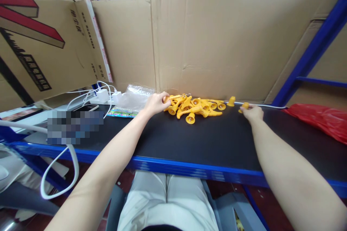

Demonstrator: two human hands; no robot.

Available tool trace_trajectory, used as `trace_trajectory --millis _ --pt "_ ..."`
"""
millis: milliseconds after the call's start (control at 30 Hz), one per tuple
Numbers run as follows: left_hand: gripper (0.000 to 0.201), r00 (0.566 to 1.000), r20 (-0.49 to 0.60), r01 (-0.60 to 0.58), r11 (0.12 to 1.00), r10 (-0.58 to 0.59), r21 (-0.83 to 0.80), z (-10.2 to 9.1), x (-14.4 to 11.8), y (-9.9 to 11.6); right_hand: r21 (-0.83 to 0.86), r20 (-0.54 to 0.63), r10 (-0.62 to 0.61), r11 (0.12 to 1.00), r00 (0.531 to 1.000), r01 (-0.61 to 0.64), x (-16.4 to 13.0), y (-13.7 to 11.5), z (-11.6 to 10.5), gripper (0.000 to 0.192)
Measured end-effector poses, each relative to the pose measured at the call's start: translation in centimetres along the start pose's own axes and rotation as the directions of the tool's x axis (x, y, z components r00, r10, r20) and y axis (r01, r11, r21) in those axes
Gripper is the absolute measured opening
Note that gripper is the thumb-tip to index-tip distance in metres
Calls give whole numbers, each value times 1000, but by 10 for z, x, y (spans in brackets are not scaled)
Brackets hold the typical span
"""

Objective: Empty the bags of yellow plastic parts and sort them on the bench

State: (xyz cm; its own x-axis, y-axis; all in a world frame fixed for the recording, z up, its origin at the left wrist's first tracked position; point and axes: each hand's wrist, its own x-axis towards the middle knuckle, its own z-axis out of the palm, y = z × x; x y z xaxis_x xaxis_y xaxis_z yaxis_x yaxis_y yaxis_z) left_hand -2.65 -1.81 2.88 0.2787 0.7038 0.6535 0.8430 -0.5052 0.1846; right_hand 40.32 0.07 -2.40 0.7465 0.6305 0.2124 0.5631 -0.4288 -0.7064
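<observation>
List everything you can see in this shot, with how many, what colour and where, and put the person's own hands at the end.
yellow plastic pieces: a pile, count unclear, yellow, back middle of the table
single yellow piece: one, yellow, just right of the pile
table: one, black top with blue edge, across the middle
cardboard sheet: one, brown, standing behind the table
printed carton: one, brown with red and black print, upper left
clear plastic bag: one, transparent, left of the pile
red bag: one, red, right end of the table
chargers: two, white, with white cables, back left
phone: one, dark screen, left
left hand: touching the pile's left edge
right hand: fingers closed on a small yellow piece
</observation>
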Motion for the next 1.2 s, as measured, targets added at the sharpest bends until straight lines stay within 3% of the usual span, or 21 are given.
trace_trajectory --millis 367,767,1200 --pt "30 1000 -11 11 1000 -11 -17 2 0 -1 -181 124 24 983 992 -1 16 -6 11 43" --pt "30 1000 -17 -2 1000 2 -17 5 2 -4 -191 146 33 981 989 -4 44 -22 32 38" --pt "29 997 -58 47 999 -47 -6 2 3 -3 -233 257 -40 967 966 102 55 -20 41 33"
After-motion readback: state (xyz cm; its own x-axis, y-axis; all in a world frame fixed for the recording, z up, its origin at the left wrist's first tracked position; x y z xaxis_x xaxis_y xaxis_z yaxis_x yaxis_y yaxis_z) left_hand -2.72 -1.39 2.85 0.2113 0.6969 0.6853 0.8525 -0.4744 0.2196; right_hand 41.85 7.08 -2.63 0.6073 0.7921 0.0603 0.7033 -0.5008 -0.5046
